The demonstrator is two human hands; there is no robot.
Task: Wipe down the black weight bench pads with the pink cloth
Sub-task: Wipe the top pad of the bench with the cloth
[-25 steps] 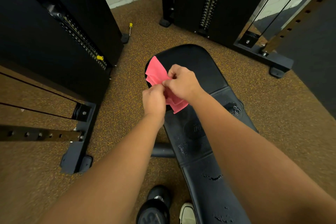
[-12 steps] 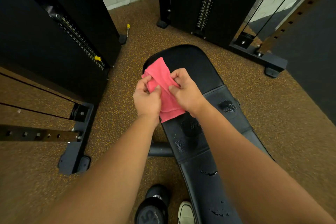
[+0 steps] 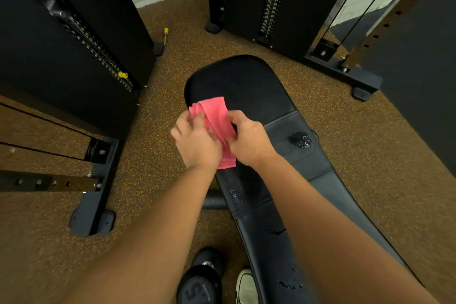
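Observation:
A black weight bench runs from the bottom of the view up to the middle, its far pad [image 3: 243,84] rounded at the end and its near pad [image 3: 269,249] cracked and peeling in spots. Both of my hands hold the folded pink cloth [image 3: 217,116] just above the left edge of the far pad. My left hand [image 3: 196,142] pinches the cloth's left side. My right hand [image 3: 249,139] grips its right side. The cloth's lower end hangs down between my wrists.
Black cable machine towers stand at the left [image 3: 74,39] and at the back [image 3: 266,0], with steel base feet on the speckled brown rubber floor [image 3: 160,150]. A black dumbbell [image 3: 199,281] and a white shoe [image 3: 246,284] are by the bench at the bottom.
The cloth has gone from crumpled to a longer folded strip held between both hands. My hands have drifted slightly nearer and left over the pad's edge.

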